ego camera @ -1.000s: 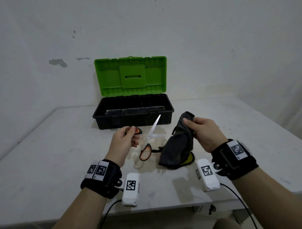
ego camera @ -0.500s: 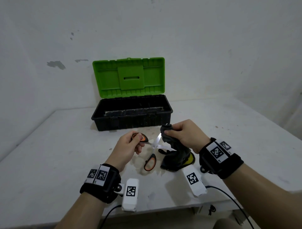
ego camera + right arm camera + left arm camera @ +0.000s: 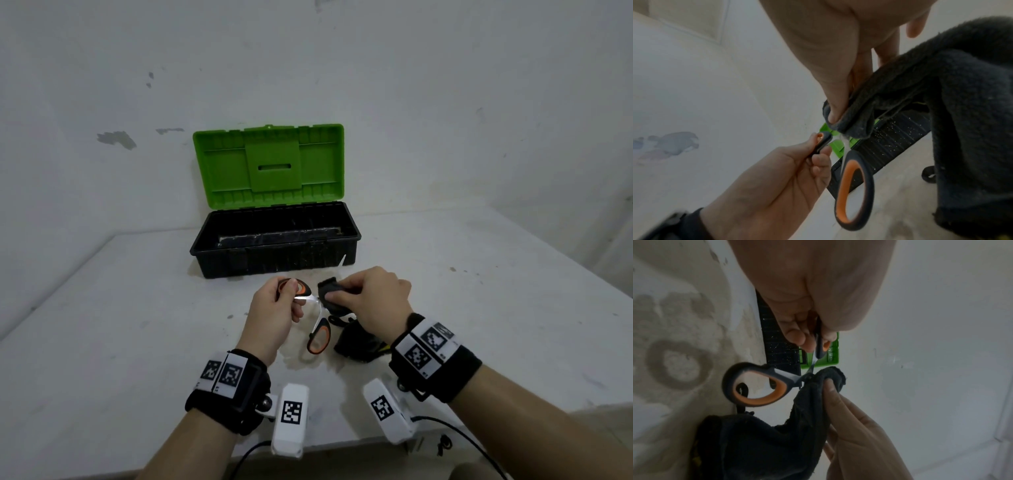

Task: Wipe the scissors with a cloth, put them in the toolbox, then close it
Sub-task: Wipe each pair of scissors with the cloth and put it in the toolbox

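Observation:
Orange-and-black scissors are held spread apart above the table. My left hand pinches the upper handle loop. My right hand grips a dark grey cloth, folded over the blades close to the pivot. One blade tip pokes out beyond my right hand toward the toolbox. The rest of the cloth hangs down to the table. The black toolbox stands behind with its green lid upright.
The white table meets a white wall right behind the toolbox. Its front edge runs just below my wrists, with a cable hanging there. A long dark tray lies inside the toolbox.
My right hand brought the cloth left onto the scissor blades and slid it down to the pivot. The scissors turned, so the upper handle now points left and the blade tip right.

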`<state>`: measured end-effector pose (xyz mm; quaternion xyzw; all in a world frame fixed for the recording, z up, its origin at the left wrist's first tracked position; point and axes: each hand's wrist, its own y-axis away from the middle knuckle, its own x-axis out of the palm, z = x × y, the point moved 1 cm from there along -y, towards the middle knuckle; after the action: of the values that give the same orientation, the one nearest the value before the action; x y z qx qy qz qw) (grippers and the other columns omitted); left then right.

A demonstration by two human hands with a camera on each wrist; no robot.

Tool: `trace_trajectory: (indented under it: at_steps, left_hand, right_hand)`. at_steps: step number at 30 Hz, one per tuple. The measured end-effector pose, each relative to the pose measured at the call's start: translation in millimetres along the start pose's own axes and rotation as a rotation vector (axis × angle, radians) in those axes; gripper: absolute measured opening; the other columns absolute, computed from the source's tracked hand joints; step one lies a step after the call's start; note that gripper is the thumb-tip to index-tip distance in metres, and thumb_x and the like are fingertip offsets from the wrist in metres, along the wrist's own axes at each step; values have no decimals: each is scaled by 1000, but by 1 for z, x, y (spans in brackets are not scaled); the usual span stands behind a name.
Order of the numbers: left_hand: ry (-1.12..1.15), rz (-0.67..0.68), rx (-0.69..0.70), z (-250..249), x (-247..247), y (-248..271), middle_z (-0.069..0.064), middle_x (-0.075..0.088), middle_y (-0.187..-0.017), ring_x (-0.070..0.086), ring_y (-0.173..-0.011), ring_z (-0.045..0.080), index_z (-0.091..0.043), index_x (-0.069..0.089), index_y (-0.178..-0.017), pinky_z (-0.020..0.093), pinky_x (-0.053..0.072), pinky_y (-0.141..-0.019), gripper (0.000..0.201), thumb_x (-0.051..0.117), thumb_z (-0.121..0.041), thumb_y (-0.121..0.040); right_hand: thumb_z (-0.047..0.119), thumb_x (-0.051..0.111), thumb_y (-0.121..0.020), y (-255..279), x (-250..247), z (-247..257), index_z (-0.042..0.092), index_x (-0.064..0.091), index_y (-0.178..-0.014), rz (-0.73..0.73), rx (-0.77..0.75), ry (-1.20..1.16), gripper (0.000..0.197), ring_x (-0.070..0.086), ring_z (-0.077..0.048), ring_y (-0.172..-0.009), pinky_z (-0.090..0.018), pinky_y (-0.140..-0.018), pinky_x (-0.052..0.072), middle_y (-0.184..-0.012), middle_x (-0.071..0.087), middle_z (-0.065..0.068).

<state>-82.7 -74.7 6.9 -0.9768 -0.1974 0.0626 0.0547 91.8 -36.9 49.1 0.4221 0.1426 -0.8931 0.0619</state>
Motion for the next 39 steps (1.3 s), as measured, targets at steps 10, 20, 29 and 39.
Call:
trace_trajectory:
  at_steps: [10, 20, 29, 39]
  left_hand:
    - [40, 6, 44, -5, 6, 7, 6, 64, -71, 58, -60, 10, -8, 64, -95, 28, 49, -61, 22, 47, -17, -105]
    - [-73, 153, -36, -6, -2, 6, 7, 65, -76, 55, -60, 10, -9, 65, -98, 25, 48, -61, 23, 45, -18, -105]
    - [-111, 259, -77, -4, -9, 7, 2, 61, -68, 49, -54, 7, -8, 65, -97, 20, 42, -56, 23, 45, -17, -105]
    - [3, 219, -122, 1, -4, 4, 5, 60, -72, 50, -56, 10, -8, 67, -97, 25, 43, -58, 27, 44, -18, -106]
  right_hand:
    - [61, 64, -81, -4, 1, -1, 29, 75, -82, 28, 75, -10, 34, 61, -9, -78, -38, -85, 33, -70, 70, 10]
    - [28, 82, -78, -14, 0, -8, 7, 62, -62, 293, 127, -414, 33, 59, -20, -60, -33, -62, 52, -64, 63, -14]
    - [14, 71, -88, -25, -31, -12, 2, 64, -73, 160, 222, -765, 21, 58, -7, -45, -14, -47, 43, -53, 62, 0]
    - [23, 77, -83, -17, -29, -20, 10, 78, -81, 229, 166, -577, 13, 66, -13, -60, -21, -57, 53, -72, 74, -6]
